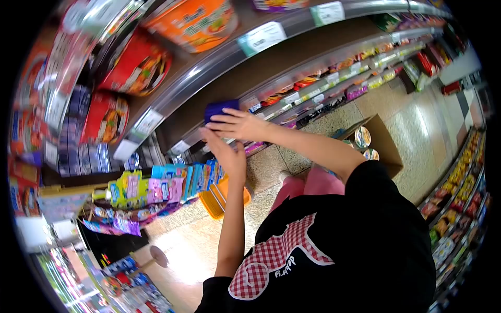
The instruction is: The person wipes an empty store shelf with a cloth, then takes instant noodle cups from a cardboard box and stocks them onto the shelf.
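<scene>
A dark purple package (218,108) is on the brown shelf in front of me. My right hand (241,125) lies over its near side, fingers stretched out and a little spread. Below it, my left hand (229,159) reaches up with its fingers extended and its thumb apart. The left fingertips are by the package's lower corner; I cannot tell whether they touch it. Part of the package is hidden behind my right fingers.
Red noodle tubs (136,65) and an orange tub (193,23) stand on the upper shelf. An open cardboard box (383,141) with round-lidded cups is at my right. A yellow-orange basket (211,202) sits on the floor. Colourful hanging packs (164,190) jut out at left.
</scene>
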Demonstrator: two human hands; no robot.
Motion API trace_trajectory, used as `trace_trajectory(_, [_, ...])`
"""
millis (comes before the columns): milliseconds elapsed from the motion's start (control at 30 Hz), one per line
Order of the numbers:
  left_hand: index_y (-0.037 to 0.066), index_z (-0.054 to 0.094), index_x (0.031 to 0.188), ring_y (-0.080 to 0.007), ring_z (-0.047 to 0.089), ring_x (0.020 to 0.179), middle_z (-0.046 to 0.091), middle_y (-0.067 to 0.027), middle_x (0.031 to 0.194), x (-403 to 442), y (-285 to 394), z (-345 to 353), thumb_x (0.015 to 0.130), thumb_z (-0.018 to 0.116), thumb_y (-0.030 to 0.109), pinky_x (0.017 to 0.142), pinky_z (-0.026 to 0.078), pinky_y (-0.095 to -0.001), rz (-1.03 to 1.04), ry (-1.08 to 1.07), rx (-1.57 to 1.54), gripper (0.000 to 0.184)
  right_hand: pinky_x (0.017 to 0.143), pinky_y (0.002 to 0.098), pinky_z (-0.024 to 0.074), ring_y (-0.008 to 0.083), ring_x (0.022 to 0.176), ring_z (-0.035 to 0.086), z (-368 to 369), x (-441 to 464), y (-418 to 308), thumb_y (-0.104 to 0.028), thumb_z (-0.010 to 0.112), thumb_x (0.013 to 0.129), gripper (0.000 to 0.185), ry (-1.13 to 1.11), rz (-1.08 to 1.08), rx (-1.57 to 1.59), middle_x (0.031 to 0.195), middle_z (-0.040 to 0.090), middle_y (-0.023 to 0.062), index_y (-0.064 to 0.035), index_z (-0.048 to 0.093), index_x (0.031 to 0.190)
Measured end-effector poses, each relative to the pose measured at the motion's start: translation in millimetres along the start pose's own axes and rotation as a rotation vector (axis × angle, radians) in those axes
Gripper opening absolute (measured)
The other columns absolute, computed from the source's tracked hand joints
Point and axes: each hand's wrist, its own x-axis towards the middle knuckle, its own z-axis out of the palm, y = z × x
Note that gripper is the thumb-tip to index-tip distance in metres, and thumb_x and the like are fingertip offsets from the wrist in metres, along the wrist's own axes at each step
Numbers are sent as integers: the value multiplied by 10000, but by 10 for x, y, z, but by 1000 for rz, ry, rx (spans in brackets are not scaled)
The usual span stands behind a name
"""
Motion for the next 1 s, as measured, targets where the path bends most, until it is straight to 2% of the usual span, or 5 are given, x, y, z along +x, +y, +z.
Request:
trace_trajectory(233, [-46, 24, 1566, -445, 80, 1514, 54, -300, 1627, -9, 184, 105, 783, 680, 3, 1229, 88, -483, -29, -50, 64, 1023, 1181, 428, 309, 185, 1434, 388, 12, -94, 32, -217, 610, 833, 532, 75, 78, 107, 1512, 480, -32, -171, 579, 1362])
trace_trajectory(367, [-41, 35, 1567, -443, 49, 1517, 52, -293, 1629, -36, 339, 199, 767, 674, -19, 1232, 75, -490, 12, -136, 96, 1024, 1190, 430, 302, 176, 1409, 424, -131, -359, 226, -214, 595, 863, 477, 167, 155, 72, 1482, 513, -49, -220, 608, 1340])
trace_trajectory(533, [-64, 119, 1552, -443, 95, 1513, 96, -295, 1622, -21, 580, 421, 764, 673, 22, 1213, 119, -548, 119, -205, 144, 967, 1196, 430, 311, 153, 1366, 478, -376, -747, 478, -223, 596, 878, 430, 217, 299, 3, 1451, 546, -75, -273, 635, 1303])
trace_trajectory(933, [-47, 108, 1561, -437, 93, 1514, 83, -282, 1629, 138, 1153, 966, 779, 669, 31, 1218, 104, -547, 263, -280, 175, 965, 1165, 430, 370, 160, 1362, 489, -667, -1352, 989, -186, 630, 839, 412, 306, 365, -37, 1447, 550, -77, -265, 657, 1242])
trace_trajectory(1000, [-46, 110, 1561, -435, 99, 1514, 95, -276, 1630, 197, 1217, 1019, 780, 668, 32, 1218, 106, -547, 280, -289, 198, 963, 1187, 427, 331, 152, 1362, 489, -724, -1451, 1093, -192, 609, 864, 426, 297, 375, -77, 1446, 551, -80, -274, 643, 1280])
